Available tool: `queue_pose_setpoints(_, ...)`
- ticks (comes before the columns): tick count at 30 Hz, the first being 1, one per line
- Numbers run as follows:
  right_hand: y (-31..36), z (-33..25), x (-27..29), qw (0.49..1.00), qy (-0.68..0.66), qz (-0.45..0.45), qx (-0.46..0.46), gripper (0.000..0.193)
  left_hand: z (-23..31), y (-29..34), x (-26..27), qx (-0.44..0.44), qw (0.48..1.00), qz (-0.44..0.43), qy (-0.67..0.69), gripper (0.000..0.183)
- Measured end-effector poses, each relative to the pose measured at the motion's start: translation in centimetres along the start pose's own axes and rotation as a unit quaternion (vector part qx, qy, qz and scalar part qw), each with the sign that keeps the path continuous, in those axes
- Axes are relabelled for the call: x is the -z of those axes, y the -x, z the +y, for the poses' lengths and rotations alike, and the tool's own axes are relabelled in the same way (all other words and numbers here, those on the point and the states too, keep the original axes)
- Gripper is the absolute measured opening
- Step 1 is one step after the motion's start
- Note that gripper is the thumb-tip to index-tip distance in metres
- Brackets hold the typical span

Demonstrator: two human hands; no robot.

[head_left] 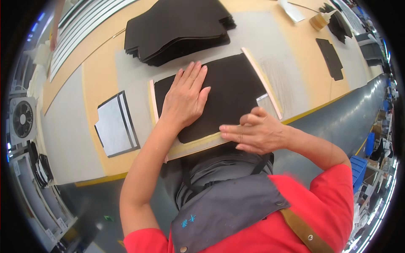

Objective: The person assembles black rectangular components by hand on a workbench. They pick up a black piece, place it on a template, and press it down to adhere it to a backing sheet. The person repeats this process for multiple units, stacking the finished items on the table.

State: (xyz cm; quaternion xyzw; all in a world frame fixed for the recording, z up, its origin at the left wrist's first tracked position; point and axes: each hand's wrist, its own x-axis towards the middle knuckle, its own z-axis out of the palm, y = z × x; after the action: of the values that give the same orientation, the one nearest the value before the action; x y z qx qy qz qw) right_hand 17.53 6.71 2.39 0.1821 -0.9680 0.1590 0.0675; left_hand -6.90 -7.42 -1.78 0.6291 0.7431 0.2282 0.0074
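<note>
The right hand (255, 133) was laid at the near edge of the black sheet (219, 95), fingers extended and pressed together, gripping nothing. The left hand (184, 97) was spread flat on the sheet, fingers open. The sheet was set on the table (97, 80) inside a pale frame (261, 80). Beyond it, a black stack (177, 29) was piled, and a glue bottle (320, 20) was seen farther right.

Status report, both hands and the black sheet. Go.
Left hand flat on black sheet. Right hand open, fingers at sheet's near edge. Stack of black sheets behind, apart.
</note>
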Motion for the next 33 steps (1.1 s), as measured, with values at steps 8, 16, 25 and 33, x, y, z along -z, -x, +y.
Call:
queue_pose_setpoints(8, -1.7, 12.3, 2.5, 0.955, -0.017, 0.145, -0.258, 0.029, 2.1, 0.9, 0.7, -0.002, 0.996, -0.069, -0.055, 0.071)
queue_pose_setpoints(16, -4.7, 16.2, 4.1, 0.939, -0.109, -0.033, -0.324, 0.029, 3.8, 2.7, 0.3, -0.005, 0.994, -0.084, -0.065, 0.074)
queue_pose_setpoints(25, -3.1, 11.9, 3.4, 0.834, -0.325, 0.152, -0.419, 0.025, 6.1, 6.7, 2.2, 0.034, 0.997, -0.063, 0.029, 0.067)
queue_pose_setpoints(33, -5.1, 5.6, 8.4, 0.795, -0.362, 0.372, -0.313, 0.013, 1.9, 6.7, 4.7, 0.243, 0.734, 0.294, 0.562, 0.085)
